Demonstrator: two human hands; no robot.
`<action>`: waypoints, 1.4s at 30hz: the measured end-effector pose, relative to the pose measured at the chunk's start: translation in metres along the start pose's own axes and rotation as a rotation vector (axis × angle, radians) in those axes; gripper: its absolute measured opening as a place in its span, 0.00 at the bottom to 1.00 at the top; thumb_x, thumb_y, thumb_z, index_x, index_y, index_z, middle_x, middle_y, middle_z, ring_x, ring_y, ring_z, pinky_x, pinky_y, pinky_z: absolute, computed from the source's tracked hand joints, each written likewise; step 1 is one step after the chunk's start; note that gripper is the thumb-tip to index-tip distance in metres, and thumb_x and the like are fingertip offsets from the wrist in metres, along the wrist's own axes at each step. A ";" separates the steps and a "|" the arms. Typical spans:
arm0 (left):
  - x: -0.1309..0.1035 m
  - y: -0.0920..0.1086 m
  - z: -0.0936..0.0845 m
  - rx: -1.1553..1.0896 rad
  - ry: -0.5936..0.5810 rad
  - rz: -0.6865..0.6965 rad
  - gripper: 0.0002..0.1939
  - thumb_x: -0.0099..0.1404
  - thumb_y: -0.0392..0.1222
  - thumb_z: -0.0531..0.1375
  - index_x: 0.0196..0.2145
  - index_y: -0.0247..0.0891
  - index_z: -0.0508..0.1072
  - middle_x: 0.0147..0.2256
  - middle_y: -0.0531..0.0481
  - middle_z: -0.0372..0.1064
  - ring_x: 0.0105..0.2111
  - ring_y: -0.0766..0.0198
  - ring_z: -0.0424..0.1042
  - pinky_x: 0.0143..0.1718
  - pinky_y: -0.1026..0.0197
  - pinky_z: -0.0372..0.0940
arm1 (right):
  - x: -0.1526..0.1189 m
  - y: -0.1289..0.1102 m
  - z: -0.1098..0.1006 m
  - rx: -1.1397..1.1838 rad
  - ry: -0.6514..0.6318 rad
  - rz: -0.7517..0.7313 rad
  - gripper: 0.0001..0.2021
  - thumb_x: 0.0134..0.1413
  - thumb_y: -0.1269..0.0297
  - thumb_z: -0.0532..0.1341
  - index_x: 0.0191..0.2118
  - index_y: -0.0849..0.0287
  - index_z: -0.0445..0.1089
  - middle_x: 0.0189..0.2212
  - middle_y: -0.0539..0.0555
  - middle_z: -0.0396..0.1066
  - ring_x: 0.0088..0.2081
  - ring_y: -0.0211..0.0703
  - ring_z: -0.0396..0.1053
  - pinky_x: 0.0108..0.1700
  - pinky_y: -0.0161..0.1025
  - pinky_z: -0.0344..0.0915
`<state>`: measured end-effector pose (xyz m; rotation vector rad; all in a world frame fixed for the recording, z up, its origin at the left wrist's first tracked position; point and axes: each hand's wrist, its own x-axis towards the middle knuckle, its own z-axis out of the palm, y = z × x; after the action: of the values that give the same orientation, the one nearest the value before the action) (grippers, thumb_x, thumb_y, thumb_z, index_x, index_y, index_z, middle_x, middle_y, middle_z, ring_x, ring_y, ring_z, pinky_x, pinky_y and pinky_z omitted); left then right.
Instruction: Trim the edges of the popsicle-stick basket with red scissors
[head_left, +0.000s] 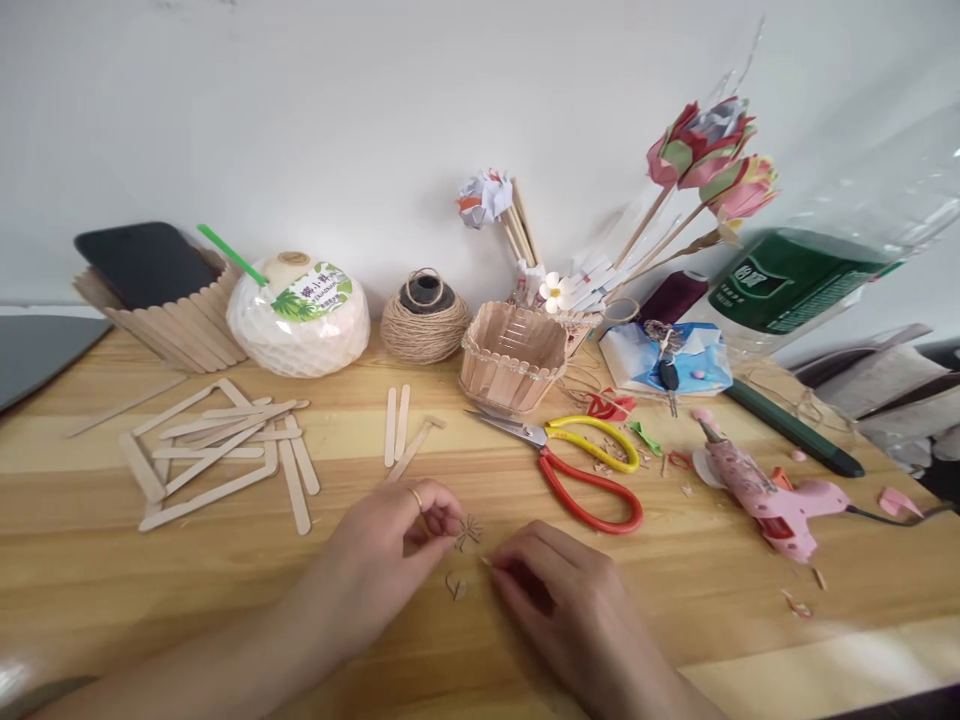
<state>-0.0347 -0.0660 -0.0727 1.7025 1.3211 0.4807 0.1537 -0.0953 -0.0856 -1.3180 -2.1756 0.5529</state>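
My left hand (409, 520), with a ring on one finger, is closed in a pinch at the edge of a small brown star-shaped piece (469, 532) with thin petals or loops, perhaps of twine. My right hand (559, 590) is closed too; a tiny pale tip shows at its fingertips, too small to name. On the table between the hands lies a small curled scrap (455, 587). Scissors (574, 465) with one yellow and one red handle lie partly open beyond my right hand. Past them stands a small basket of wooden sticks (510, 372).
Craft sticks (225, 450) lie loosely piled at left, near a coconut with a green straw (300, 325). A twine ball (425, 325) stands behind. At right are a pink glue gun (776, 495), scraps, paper flowers (701, 150) and a large tilted bottle (802, 280).
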 end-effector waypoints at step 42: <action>0.008 -0.011 -0.008 0.155 0.009 0.149 0.06 0.58 0.35 0.54 0.26 0.41 0.69 0.27 0.55 0.70 0.30 0.65 0.68 0.32 0.64 0.62 | 0.015 0.000 0.007 -0.075 -0.030 0.040 0.08 0.49 0.75 0.54 0.25 0.60 0.67 0.23 0.52 0.66 0.20 0.36 0.63 0.21 0.30 0.59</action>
<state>-0.0433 -0.0549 -0.0793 1.9387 1.2705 0.4824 0.1430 -0.0823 -0.0876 -1.4040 -2.2180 0.5145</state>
